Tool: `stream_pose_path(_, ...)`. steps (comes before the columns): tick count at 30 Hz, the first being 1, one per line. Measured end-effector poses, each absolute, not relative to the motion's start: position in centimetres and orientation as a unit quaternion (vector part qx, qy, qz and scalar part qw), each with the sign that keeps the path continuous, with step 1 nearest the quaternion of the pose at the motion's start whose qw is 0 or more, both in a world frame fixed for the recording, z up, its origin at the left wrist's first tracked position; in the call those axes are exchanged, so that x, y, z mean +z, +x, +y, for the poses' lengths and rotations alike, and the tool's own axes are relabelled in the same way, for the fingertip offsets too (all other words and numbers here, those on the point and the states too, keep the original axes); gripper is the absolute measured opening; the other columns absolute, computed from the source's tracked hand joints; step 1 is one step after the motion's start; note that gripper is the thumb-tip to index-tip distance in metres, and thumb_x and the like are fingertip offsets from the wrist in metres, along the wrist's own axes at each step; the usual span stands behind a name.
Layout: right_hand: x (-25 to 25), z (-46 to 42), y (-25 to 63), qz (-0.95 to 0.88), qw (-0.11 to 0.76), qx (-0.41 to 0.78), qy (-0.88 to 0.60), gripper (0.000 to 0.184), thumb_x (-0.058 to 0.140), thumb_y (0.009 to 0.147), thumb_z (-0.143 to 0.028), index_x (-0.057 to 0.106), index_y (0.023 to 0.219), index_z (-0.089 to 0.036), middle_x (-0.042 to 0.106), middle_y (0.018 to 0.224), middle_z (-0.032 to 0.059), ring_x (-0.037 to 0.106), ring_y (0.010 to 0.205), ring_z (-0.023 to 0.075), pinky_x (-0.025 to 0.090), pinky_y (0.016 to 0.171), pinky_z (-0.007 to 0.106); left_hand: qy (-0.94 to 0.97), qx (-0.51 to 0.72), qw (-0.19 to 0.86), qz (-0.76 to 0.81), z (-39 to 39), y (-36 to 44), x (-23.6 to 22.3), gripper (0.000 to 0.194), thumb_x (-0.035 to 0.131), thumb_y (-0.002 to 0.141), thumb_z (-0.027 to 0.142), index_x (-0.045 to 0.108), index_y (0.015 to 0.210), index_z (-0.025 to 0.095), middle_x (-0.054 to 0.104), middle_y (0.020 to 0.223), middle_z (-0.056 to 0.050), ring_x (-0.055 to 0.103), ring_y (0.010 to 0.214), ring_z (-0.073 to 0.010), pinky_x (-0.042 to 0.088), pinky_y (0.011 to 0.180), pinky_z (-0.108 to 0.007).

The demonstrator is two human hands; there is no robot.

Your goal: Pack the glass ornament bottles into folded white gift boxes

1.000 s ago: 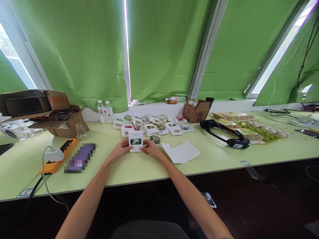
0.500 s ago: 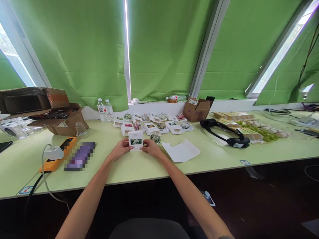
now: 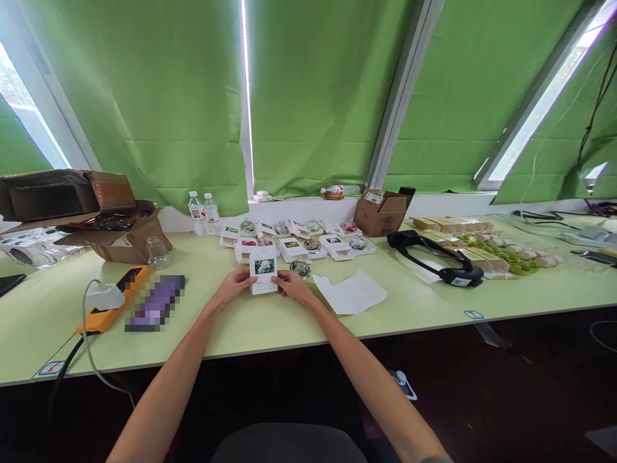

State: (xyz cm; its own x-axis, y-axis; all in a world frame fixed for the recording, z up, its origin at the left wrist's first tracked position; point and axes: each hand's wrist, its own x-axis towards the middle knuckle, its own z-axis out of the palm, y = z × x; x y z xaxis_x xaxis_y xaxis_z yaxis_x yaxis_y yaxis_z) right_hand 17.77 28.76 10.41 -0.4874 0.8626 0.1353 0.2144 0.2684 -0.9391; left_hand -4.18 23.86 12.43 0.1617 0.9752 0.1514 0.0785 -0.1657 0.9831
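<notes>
At centre frame, just above the near edge of the pale green desk (image 3: pixel 250 328), both hands hold a small white box (image 3: pixel 263 276) bearing a flower picture on its front face. Left hand (image 3: pixel 234 287) grips the box's left edge, its fingers closed against the side; right hand (image 3: pixel 292 286) grips the right edge in the same manner. The box stands upright, tilted slightly back, and whether its lower edge touches the desk cannot be told.

Directly behind the box, toward the window sill, lies a cluster of similar white boxes (image 3: pixel 332 246) interspersed with round glass ornaments (image 3: pixel 301 268). Just right of the right hand, a flat white paper sheet (image 3: pixel 351 294) lies on the desk. Further right sit a black headset (image 3: pixel 436 256) and rows of tan and green items (image 3: pixel 486 247). An open cardboard carton (image 3: pixel 380 213) stands at the back, right of centre.

At left of frame, an orange power strip (image 3: pixel 113 301) lies with a white plug (image 3: pixel 104 296) inserted. Two water bottles (image 3: pixel 203 214) stand near the sill, and large cardboard boxes (image 3: pixel 84 215) occupy the far left.
</notes>
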Motion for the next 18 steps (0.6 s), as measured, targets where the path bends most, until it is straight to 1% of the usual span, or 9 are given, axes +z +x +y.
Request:
stream_pose_path(3,10.38,28.88,17.77,-0.72,0.338,0.475,-0.377,0.032,0.058,0.083,-0.048,0.064,0.086,-0.017,0.06,0.069,0.0011,0.052,0.053,0.0101,0.044,0.05,0.021,0.594,0.478,0.48,0.435,23.71,-4.1,12.58,0.047,0.066,0.076,0.051,0.066,0.109,0.017,0.07,0.111,-0.009,0.062,0.105,-0.0275,0.044,0.097,-0.044)
stream_pose_path(7,10.31,28.98,17.87,-0.722,0.334,0.475,-0.376,0.034,0.056,0.083,-0.049,0.064,0.08,-0.016,0.055,0.063,-0.0007,0.049,0.051,0.0099,0.043,0.05,0.021,0.588,0.478,0.493,0.427,23.53,-3.98,12.57,0.052,0.06,0.08,0.055,0.064,0.116,0.017,0.069,0.113,-0.011,0.063,0.105,-0.0296,0.047,0.094,-0.045)
stream_pose_path(13,10.46,28.79,17.93,-0.725,0.33,0.473,-0.376,0.037,0.056,0.081,-0.052,0.064,0.076,-0.016,0.052,0.061,-0.0012,0.046,0.051,0.0099,0.041,0.049,0.021,0.587,0.477,0.503,0.418,23.58,-3.97,12.52,0.05,0.064,0.079,0.051,0.063,0.117,0.017,0.064,0.123,-0.011,0.059,0.111,-0.0303,0.049,0.092,-0.044)
stream_pose_path(18,10.66,28.39,17.94,-0.73,0.328,0.473,-0.368,0.042,0.054,0.081,-0.056,0.064,0.073,-0.016,0.05,0.058,-0.0014,0.044,0.051,0.0102,0.039,0.05,0.022,0.593,0.472,0.513,0.404,23.18,-3.7,12.87,0.054,0.064,0.079,0.048,0.059,0.124,0.02,0.062,0.127,-0.01,0.058,0.114,-0.0304,0.047,0.096,-0.046)
